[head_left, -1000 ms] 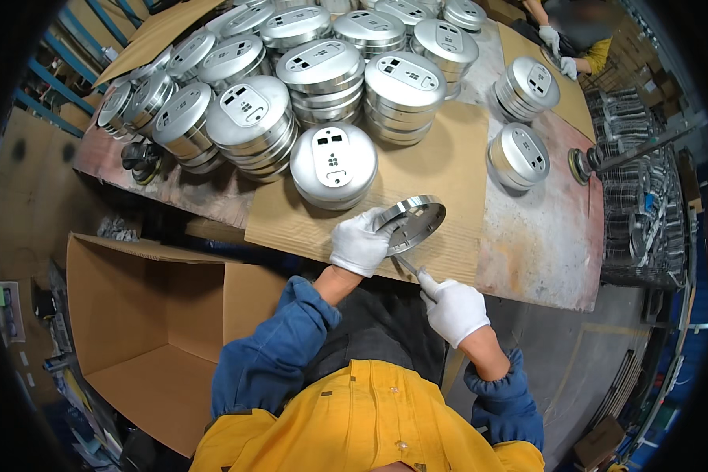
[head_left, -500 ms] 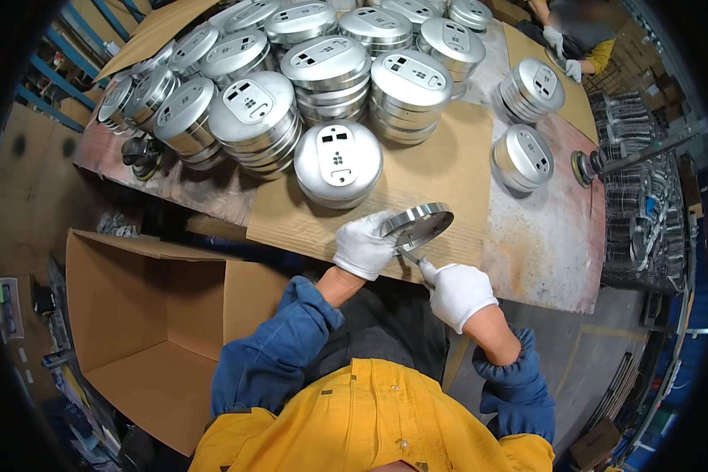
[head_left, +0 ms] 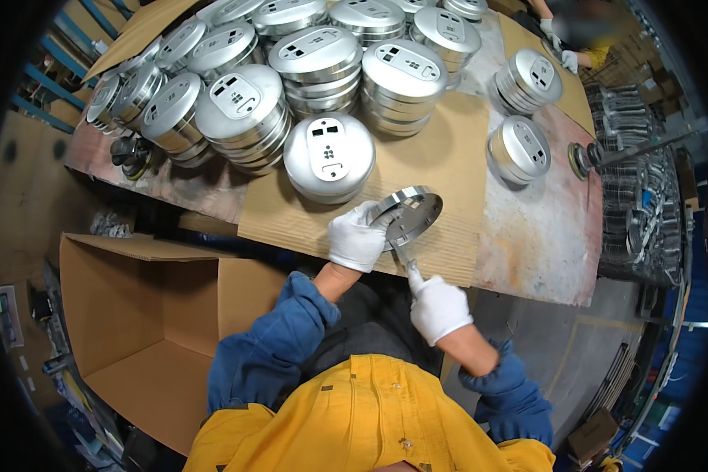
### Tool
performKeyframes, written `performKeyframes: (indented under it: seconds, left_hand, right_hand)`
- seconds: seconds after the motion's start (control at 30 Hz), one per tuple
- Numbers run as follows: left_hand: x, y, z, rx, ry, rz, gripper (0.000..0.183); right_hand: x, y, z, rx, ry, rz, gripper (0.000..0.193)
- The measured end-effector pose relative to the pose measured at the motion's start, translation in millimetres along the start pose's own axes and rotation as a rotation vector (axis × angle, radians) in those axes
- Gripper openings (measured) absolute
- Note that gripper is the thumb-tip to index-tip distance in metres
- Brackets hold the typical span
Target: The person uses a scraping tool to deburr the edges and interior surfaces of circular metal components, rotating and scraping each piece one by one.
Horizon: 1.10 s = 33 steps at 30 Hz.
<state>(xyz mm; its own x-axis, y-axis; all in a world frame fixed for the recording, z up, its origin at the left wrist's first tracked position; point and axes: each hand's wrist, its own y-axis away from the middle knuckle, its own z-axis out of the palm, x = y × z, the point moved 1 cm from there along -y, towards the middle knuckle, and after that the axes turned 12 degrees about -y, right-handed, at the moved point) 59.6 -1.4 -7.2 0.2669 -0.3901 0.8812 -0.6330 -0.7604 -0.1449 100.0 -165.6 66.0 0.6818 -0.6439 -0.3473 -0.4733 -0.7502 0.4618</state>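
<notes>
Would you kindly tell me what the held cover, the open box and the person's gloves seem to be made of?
Cover: probably metal, polished, from its bright, reflective rim.
Box: matt cardboard, given its brown walls and flap.
Gloves: likely matt fabric, from their soft, shineless look; weave unclear.

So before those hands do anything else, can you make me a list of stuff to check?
1. Left hand has hold of the cover: ok, it grips the rim side.
2. Right hand has hold of the tool: ok, the thin tool sticks out from its fingers.
3. Tool tip touching the cover: cannot tell, it is at the lower edge, but contact is too small to see.
4. Gloves on: ok, both hands wear white ones.
5. Cover clear of the nearest silver piece: ok, cardboard shows between them.
</notes>
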Motion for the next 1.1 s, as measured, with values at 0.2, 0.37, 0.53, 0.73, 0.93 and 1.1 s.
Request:
performKeyframes:
  seconds: [0.2,0.37,0.53,0.73,0.93,1.1]
  left_hand:
    - [3.5,-3.5,2.0,-0.043,0.044,-0.101,0.021]
    - [12.0,3.2,-0.4,0.026,0.278,-0.251,0.03]
    - [19.2,21.9,9.7,-0.052,0.447,-0.347,0.036]
    - [18.6,-1.6,-18.1,-0.274,0.146,-0.116,0.039]
    - [42.5,-14.1,-17.7,-0.278,-0.358,-0.028,0.036]
    - [12.8,-3.6,-10.8,0.029,-0.388,0.074,0.033]
  right_hand:
    - [29.2,-5.8,83.8,0.477,-0.069,-0.076,0.057]
    - [33.9,-9.2,76.4,1.004,-0.734,-0.217,0.068]
    - [12.8,-15.9,37.7,0.845,-1.582,0.213,0.07]
    - [55.7,-36.8,22.0,0.866,-1.475,0.009,0.059]
    - [65.4,-49.1,25.5,0.965,-1.29,-0.089,0.054]
    - [67.0,-0.4,8.1,0.821,-0.666,-0.231,0.05]
